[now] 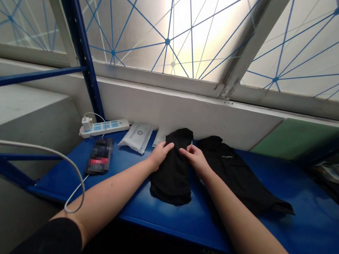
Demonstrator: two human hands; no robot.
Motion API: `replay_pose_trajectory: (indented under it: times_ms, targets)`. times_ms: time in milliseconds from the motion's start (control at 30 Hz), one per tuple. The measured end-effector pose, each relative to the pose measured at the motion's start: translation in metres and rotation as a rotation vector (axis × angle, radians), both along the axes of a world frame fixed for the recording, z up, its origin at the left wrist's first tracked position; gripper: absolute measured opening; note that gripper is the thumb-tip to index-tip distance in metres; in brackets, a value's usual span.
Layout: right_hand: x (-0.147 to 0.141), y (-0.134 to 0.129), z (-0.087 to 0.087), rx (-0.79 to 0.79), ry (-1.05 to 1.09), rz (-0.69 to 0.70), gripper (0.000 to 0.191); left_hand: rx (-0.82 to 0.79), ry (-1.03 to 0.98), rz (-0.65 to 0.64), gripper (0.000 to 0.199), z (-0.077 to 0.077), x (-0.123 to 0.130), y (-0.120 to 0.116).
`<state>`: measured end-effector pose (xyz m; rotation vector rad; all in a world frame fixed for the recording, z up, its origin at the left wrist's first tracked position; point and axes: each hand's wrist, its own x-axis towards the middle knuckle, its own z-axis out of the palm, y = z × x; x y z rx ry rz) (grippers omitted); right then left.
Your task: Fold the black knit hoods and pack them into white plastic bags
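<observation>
A folded black cloth garment (172, 177) lies in the middle of the blue metal shelf (311, 212), its narrow end pointing away from me. My left hand (161, 154) rests on its upper left edge and my right hand (193, 155) on its upper right edge, the fingertips a short way apart. Neither hand clearly grips the cloth. To the right, a second black garment (235, 173) with a small pale mark lies spread out and slightly crumpled, just beyond my right hand.
Along the back of the shelf are a white power strip (104, 128) with a plug, a white sealed packet (136, 137) and a pale packet (159, 138). A dark package (99, 156) is blurred. A white cable (41, 148) crosses my left arm. Blue rack uprights and a window stand behind.
</observation>
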<state>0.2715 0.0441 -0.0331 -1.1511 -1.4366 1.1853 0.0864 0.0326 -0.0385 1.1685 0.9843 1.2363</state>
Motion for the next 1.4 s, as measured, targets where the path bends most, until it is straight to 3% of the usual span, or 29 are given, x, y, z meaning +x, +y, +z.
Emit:
replay_pose_trajectory:
  times_ms: [67,167,300,400,500,733,967,1267,1400]
  targets:
    - [0.001,-0.003,0.000,0.036,0.066,-0.005,0.053,-0.185,-0.269,-0.185,0.051,0.002,-0.002,0.002]
    - [0.004,-0.005,0.002,0.099,0.110,0.040,0.051,-0.425,-0.405,-0.396,0.061,0.007,-0.009,0.005]
    - [0.008,-0.009,0.004,0.081,0.133,0.136,0.053,-0.543,-0.357,-0.426,0.040,0.011,-0.022,0.008]
    - [0.011,-0.008,0.001,-0.029,0.045,0.189,0.055,-0.507,-0.312,-0.419,0.035,0.012,-0.025,0.008]
    - [0.012,-0.004,-0.004,-0.118,-0.008,0.157,0.059,-0.349,-0.323,-0.407,0.044,0.013,-0.025,0.006]
    - [0.005,-0.008,0.000,-0.158,0.242,0.237,0.055,-0.151,-0.344,-0.423,0.049,0.010,-0.032,0.012]
    - [0.007,-0.015,0.004,-0.347,0.348,0.384,0.051,-0.125,-0.353,-0.408,0.056,0.010,-0.027,0.013]
    - [0.007,-0.015,0.006,-0.240,0.300,0.268,0.065,-0.232,-0.342,-0.421,0.043,0.006,-0.027,0.019]
    - [0.008,-0.016,0.001,-0.174,0.246,0.328,0.066,-0.230,-0.301,-0.418,0.049,0.008,-0.030,0.014]
